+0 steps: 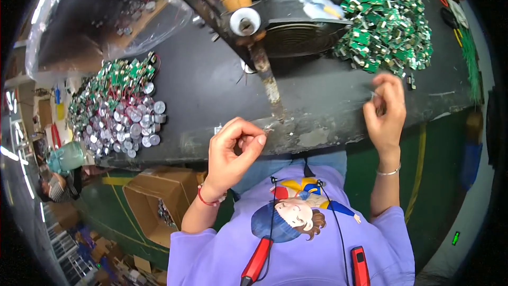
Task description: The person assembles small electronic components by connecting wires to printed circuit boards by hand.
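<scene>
My left hand (228, 154) is closed at the table's front edge, thumb and fingertips brought together. Whatever it pinches, if anything, is too small to make out. Just beyond its fingertips, a rusty metal rod (270, 87) slants down to the tabletop from a dark metal arm. Farther right, my right hand (389, 111) has its fingers curled in toward the thumb, slightly blurred. A faint small bit may sit at its fingertips, but I cannot name it. Closest to that hand is a large heap of small green circuit boards (394, 32).
On the left lies a pile of round silver parts (129, 124) joined by wires to green boards (127, 74). Behind it is a clear plastic bag (58, 32). A black round fan-like unit (301, 37) stands mid-table. A cardboard box (145, 206) sits below the left edge.
</scene>
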A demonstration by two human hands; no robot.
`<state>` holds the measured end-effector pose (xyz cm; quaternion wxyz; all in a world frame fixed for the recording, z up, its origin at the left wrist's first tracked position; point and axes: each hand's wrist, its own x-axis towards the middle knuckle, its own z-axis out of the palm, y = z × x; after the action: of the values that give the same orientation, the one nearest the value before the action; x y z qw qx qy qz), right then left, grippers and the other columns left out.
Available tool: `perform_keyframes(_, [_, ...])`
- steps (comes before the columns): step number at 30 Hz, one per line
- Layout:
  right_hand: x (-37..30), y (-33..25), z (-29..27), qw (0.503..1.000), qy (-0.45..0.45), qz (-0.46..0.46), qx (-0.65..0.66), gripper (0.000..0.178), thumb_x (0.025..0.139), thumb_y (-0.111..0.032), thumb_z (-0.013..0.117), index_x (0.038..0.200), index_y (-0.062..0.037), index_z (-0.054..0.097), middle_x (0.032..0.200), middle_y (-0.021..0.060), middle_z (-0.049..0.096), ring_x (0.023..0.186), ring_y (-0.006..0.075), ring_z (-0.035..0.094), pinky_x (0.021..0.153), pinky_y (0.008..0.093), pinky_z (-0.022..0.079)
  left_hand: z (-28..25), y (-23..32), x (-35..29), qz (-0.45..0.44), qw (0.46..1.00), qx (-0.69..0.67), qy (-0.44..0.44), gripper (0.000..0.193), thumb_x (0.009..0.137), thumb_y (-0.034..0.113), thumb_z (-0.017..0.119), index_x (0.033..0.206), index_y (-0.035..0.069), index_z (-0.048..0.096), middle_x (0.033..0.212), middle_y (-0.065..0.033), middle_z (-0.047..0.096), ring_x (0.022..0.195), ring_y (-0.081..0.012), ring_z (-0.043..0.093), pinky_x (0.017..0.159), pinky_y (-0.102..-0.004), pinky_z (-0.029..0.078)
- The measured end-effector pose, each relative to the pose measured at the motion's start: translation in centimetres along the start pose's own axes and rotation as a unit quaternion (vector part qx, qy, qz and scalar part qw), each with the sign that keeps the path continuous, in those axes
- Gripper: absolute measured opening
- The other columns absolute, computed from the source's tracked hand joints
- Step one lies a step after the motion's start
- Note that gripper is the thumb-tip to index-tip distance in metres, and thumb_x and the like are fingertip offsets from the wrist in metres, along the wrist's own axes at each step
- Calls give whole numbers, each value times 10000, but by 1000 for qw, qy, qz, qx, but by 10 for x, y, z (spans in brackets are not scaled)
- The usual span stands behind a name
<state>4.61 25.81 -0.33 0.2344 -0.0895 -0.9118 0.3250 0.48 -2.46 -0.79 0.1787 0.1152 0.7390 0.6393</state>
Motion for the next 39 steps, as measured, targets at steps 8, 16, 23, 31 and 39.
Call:
perform_keyframes(8, [-27,-26,29,970,-44,6,239,203,754,63,578,675,-40,421,918,140,641,616,76,444,537,202,354,7,3,-1,-71,994,-81,9,41,808,14,655,833,14,624,744,39,499,589,-6,369,520,-162,283])
perform_keyframes(16, [-39,-57,43,950,-101,-53,291,252,700,52,691,667,-49,463,929,135,655,707,148,595,590,243,476,7,10,5,15,999,33,-26,37,810,24,671,827,4,646,806,7,500,625,-10,393,539,-172,328])
perform_keyframes(23, [-37,-63,47,942,-74,-78,318,130,730,26,646,720,-7,520,959,191,627,751,199,612,626,272,503,12,14,13,-14,984,-155,-85,50,851,13,621,877,0,579,983,-44,520,759,-37,459,669,-184,393])
perform_keyframes(31, [-29,-65,53,946,-50,-126,294,135,702,46,650,714,-13,530,925,164,637,744,211,611,632,286,507,7,19,18,-78,957,-255,-110,67,869,2,593,895,10,532,980,-42,541,803,-44,485,709,-197,417])
perform_keyframes(39, [-23,-65,57,946,-24,-132,293,137,696,46,654,695,-19,533,920,152,634,759,213,619,645,290,516,7,23,23,-92,947,-291,-99,90,851,-13,610,891,9,533,975,-25,530,806,-37,490,695,-189,415])
